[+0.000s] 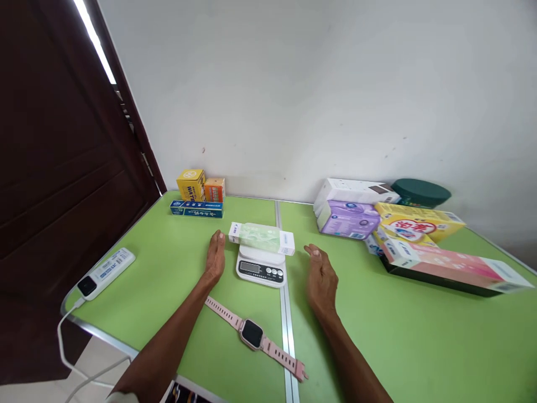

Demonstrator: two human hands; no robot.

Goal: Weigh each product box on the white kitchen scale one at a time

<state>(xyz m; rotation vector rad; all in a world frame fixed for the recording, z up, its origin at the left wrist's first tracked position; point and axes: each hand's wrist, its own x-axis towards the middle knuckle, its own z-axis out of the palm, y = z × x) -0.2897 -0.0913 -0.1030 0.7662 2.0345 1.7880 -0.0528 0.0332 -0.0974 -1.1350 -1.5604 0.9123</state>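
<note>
A white and pale green carton [260,237] lies across the top of a small white kitchen scale [260,267]. The scale's dark display and round buttons face me. My left hand [215,256] is beside the carton's left end, its fingers stretched out and nothing in it. To the right of the carton, my right hand [322,275] is held apart from it, fingers extended and holding nothing. Nearer to me, a pink smartwatch [252,334] with its strap laid out flat rests on the green table [361,347].
At the back left stand a yellow box [191,186], an orange box [215,190] and a blue toothpaste box [196,209]. A white device [109,272] with a cable lies at the left edge. Right: a purple tissue pack [349,219], pink box [453,265], yellow carton [436,222] and green-lidded container [420,192].
</note>
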